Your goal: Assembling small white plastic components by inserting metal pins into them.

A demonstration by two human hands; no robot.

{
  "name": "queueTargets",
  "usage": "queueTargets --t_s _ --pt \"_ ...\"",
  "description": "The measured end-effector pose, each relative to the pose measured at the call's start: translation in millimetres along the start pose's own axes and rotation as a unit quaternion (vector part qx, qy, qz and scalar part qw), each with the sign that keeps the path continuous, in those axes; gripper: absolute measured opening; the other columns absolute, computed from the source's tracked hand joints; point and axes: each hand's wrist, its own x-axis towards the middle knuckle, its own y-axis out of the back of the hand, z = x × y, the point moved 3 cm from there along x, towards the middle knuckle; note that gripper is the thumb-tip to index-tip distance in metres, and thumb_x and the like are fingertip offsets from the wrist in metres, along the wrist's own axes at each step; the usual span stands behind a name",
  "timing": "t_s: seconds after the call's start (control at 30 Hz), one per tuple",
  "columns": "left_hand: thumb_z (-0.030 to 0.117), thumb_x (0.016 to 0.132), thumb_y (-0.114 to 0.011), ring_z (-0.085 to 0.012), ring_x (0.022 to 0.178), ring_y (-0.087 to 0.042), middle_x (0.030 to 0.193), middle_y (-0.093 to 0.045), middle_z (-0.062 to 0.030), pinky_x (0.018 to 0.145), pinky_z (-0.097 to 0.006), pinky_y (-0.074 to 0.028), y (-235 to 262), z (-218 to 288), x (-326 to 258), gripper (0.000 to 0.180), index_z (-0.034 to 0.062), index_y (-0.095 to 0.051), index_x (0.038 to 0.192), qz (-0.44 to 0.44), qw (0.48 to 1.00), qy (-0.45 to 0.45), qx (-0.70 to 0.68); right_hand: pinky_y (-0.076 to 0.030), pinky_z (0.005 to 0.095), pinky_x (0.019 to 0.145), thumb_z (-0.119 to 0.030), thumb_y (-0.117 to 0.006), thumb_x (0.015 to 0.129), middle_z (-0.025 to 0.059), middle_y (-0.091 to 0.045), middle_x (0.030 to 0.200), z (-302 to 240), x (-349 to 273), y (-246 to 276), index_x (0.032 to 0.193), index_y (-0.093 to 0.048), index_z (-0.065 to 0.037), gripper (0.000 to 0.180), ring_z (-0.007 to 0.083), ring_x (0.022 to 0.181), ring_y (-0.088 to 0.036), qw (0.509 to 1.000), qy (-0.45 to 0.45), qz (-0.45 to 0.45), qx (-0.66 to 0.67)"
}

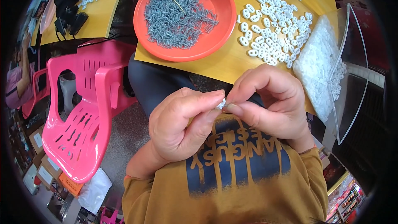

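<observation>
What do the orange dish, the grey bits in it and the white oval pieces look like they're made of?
Orange dish: likely plastic, smooth with soft sheen. Grey bits: probably metal screws, dull silver-grey, thin shanks. White oval pieces: seemingly moulded plastic, matte, uniform, with holes.

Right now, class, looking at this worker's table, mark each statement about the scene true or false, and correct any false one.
1. Both hands pinch a small white piece between them. True.
2. The round orange dish holds white oval rings. False: it holds small grey metal parts.
3. White oval rings lie loose on the yellow table. True.
4. The pink plastic chair stands to the person's right. False: it stands to their left.
5. The left hand rests flat on the table. False: it is raised, meeting the right hand.
</observation>
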Motion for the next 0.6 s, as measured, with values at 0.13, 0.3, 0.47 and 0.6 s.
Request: queueTargets --t_s 0.13,0.3,0.47,0.6 --pt "-0.007 0.077 -0.062 -0.0151 0.059 -0.056 0.075 -0.061 -0.0088 0.052 -0.024 -0.045 -0.8 0.8 0.4 0.025 -0.0026 -0.057 0.101 -0.007 1.0 0.002 -0.011 -0.046 0.0251 0.068 0.01 -0.064 0.072 0.0099 -0.06 0.081 1.6 -1.1 0.8 0.082 -0.055 0.002 0.016 0.0159 0.076 -0.059 1.0 -0.016 -0.002 0.025" --pt "-0.007 0.077 -0.063 -0.0149 0.059 -0.056 0.074 -0.061 -0.0087 0.052 -0.024 -0.044 -2.0 2.1 -0.1 0.025 -0.003 -0.057 0.101 0.003 1.0 0.008 -0.012 -0.045 0.0211 0.056 0.006 -0.057 0.077 0.0039 -0.058 0.075 1.4 -0.5 -1.7 0.081 -0.057 0.0 0.008 0.0084 0.063 -0.056 0.999 0.038 0.016 -0.026" --pt "-0.007 0.077 -0.062 -0.0145 0.058 -0.055 0.073 -0.06 -0.0082 0.052 -0.024 -0.044 -3.1 2.6 1.4 0.024 -0.0034 -0.057 0.1 -0.012 1.0 -0.008 0.018 -0.046 0.0263 0.056 0.006 -0.059 0.072 0.0047 -0.06 0.072 -2.2 -1.1 -3.2 0.079 -0.058 -0.004 0.013 0.0163 0.063 -0.059 0.989 0.092 0.044 -0.109" --pt "-0.007 0.077 -0.061 -0.0139 0.057 -0.054 0.072 -0.059 -0.0075 0.051 -0.023 -0.043 -5.8 2.0 -1.5 0.024 -0.0036 -0.057 0.101 -0.004 1.0 0.012 -0.013 -0.046 0.0275 0.057 0.007 -0.06 0.07 0.0046 -0.06 0.071 -3.4 -2.0 -4.5 0.079 -0.058 -0.005 0.015 0.0192 0.064 -0.06 0.977 0.124 0.043 -0.165"
